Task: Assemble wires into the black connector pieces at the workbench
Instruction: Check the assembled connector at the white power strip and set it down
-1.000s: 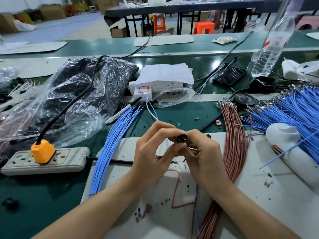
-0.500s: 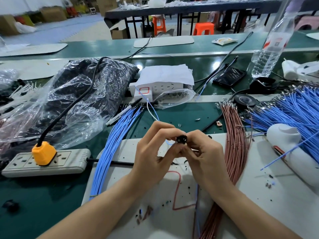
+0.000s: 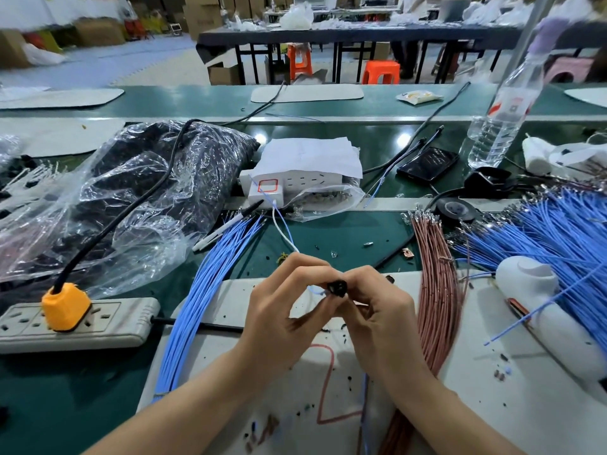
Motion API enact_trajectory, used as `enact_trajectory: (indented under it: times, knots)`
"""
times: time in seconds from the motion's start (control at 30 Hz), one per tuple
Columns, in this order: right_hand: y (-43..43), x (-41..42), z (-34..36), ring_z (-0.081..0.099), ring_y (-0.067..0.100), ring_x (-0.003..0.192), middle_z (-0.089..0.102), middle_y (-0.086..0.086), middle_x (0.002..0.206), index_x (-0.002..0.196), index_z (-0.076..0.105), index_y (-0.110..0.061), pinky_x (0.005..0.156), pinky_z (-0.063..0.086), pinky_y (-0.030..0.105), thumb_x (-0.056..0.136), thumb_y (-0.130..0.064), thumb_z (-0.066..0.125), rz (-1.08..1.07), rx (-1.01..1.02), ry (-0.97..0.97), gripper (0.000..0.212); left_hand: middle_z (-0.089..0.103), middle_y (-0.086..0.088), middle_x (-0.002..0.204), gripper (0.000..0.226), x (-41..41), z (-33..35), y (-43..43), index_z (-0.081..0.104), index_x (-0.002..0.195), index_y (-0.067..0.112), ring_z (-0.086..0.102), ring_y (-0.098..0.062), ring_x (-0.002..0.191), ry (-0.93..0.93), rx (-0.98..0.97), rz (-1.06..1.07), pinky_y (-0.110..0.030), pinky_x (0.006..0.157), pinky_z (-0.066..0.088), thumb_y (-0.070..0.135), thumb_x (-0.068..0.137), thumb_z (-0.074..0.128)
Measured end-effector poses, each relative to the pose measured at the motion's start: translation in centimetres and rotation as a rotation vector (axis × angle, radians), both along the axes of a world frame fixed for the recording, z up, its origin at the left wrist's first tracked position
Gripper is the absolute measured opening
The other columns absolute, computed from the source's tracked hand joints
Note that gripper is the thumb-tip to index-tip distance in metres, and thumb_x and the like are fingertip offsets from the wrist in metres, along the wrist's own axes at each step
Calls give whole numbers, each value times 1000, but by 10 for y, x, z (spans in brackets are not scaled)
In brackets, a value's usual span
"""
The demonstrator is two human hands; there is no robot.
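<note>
Barely shifted since earlier. Pinches black connector [image 3: 337,288] in right hand [image 3: 377,318], raised over near bench [image 3: 328,231], face up, likely for aiming. Feeds blue wire [image 3: 316,291] with left hand [image 3: 282,310], pinched near tip. Keeps brown wires [image 3: 433,290] right, within reach.

No legible writing at the wiring bench [image 3: 345,231]

The water bottle [image 3: 507,108] carries a red-and-white label too blurred to read, and the yellow print on the small packet [image 3: 418,96] cannot be made out. A red rectangle is outlined on the white power strip [image 3: 308,182]; it holds no words.
</note>
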State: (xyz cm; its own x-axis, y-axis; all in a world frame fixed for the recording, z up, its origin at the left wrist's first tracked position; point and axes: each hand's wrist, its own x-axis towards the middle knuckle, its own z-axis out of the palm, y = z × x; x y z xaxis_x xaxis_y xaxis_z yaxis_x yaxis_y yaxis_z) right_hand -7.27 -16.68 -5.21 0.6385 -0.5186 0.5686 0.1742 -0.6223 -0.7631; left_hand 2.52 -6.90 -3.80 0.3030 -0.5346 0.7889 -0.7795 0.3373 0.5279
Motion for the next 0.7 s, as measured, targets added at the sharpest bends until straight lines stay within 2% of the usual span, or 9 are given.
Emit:
enact_trajectory:
  times: [0.1,0.2,0.27,0.4,0.53,0.57,0.63,0.7]
  knots:
    - [0,0,-1,58,-1,74,63,-1,77,86,66,-7,64,45,7,83,-8,63,26,-18,19,5,58,1,94,24,0,-2,-1,59,103,13,63,-11,78,6,-3,8,-23,71,51,7,81,67]
    - [-1,-1,0,59,3,72,63,-1,77,85,65,-9,61,48,13,85,-18,57,57,-20,36,12,58,0,94,22,-1,-5,-1,60,102,11,63,-13,79,4,4,5,-27,70,52,8,82,67]
    - [-2,-1,-1,59,6,70,62,0,76,85,66,-8,60,49,18,84,-12,59,60,-33,70,8,59,0,93,21,-1,-6,-1,60,102,10,62,-13,80,1,10,11,-29,69,53,7,82,66]
    - [-1,0,-2,60,9,69,60,10,74,86,65,1,58,44,4,81,-2,57,92,37,99,10,58,2,93,17,-2,-5,-1,60,101,10,61,-11,80,-6,19,29,-25,72,52,8,84,64]
    - [0,0,-3,63,7,66,59,16,77,85,63,7,57,49,10,87,0,59,142,136,110,9,58,3,95,18,-1,-5,-1,58,102,12,60,-8,82,-7,23,40,-21,74,50,8,85,63]
    - [1,0,-3,64,5,63,59,15,77,84,64,3,57,52,13,88,2,60,155,157,104,5,57,3,96,19,-1,-5,-1,58,103,12,60,-7,83,-7,25,35,-20,75,50,8,85,62]
    - [0,0,-2,66,6,59,59,13,77,82,64,-17,56,56,22,89,2,61,139,214,63,21,56,5,97,20,1,-4,-1,57,106,13,59,-7,85,-3,27,24,-19,75,49,7,86,60]
    - [-1,-2,2,67,14,56,62,15,80,87,64,-28,55,56,27,89,2,62,123,276,-7,31,56,5,97,20,2,-3,-1,57,108,12,59,-8,86,-6,19,19,-19,75,47,8,89,57]
